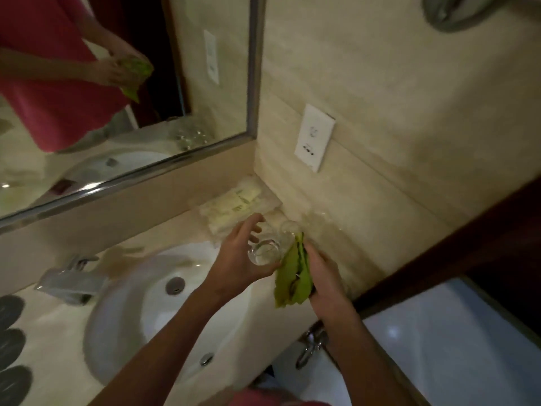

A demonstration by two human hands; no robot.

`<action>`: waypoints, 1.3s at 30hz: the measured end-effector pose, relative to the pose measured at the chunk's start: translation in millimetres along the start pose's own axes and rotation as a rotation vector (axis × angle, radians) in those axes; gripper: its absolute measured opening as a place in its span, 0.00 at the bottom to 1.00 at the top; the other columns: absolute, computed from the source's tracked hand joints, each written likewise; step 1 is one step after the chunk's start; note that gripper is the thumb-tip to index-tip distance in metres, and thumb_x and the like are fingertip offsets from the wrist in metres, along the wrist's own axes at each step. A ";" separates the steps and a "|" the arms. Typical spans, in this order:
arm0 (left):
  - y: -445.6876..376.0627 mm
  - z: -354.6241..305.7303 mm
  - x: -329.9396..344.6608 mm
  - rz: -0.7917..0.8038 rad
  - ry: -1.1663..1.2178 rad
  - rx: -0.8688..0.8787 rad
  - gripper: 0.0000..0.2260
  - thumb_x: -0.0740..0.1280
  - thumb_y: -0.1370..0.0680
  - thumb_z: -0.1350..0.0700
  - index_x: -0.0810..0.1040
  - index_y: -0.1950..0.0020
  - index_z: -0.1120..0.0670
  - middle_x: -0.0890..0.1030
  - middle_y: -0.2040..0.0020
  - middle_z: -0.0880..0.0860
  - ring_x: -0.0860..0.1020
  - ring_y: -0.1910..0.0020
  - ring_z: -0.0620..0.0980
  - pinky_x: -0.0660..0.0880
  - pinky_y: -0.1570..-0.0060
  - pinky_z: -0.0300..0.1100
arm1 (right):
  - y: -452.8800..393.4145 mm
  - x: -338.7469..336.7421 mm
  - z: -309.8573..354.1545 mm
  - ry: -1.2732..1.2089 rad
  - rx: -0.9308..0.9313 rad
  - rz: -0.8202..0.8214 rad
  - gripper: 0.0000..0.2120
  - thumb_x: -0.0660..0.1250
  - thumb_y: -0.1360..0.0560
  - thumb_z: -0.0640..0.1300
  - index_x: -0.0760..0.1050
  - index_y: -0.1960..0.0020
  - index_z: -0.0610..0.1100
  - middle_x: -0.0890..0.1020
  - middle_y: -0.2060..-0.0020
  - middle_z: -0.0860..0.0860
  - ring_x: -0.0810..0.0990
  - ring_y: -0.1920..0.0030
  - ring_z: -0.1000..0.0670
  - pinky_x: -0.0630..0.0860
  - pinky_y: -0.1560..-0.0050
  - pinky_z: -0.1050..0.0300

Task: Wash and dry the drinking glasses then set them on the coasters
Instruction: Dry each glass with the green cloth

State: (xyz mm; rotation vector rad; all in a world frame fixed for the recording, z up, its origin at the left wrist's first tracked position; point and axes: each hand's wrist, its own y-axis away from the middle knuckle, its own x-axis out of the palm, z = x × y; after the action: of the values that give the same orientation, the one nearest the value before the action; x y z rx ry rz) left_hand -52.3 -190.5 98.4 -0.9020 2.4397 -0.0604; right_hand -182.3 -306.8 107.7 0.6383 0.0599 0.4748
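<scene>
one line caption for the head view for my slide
At a bathroom sink, the left hand holds a drinking glass while the right hand grips a green cloth beside it.

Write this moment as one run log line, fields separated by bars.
left hand: holds glass | right hand: holds green cloth | location: beside sink

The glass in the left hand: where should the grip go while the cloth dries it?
Keep the grip on the side wall of the glass, coming from the left, as the left hand does now. The open mouth faces up toward the camera and the green cloth, held in the right hand, sits on its right, so that side and the rim stay free.
</scene>
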 end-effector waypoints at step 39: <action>-61.7 81.3 244.6 0.759 -1.021 0.256 0.43 0.75 0.28 0.48 0.52 0.21 0.52 0.64 0.23 0.53 0.64 0.27 0.56 0.58 0.29 0.59 | -41.9 -166.1 -2.6 0.449 -0.198 -0.345 0.07 0.71 0.22 0.53 0.78 0.59 0.54 0.79 0.67 0.60 0.76 0.67 0.66 0.69 0.70 0.73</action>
State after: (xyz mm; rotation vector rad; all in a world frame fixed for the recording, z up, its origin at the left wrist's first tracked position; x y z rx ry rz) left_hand -130.6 -377.7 -72.0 0.1657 1.5848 0.2852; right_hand -313.8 -408.4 66.1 0.3075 0.5343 0.2766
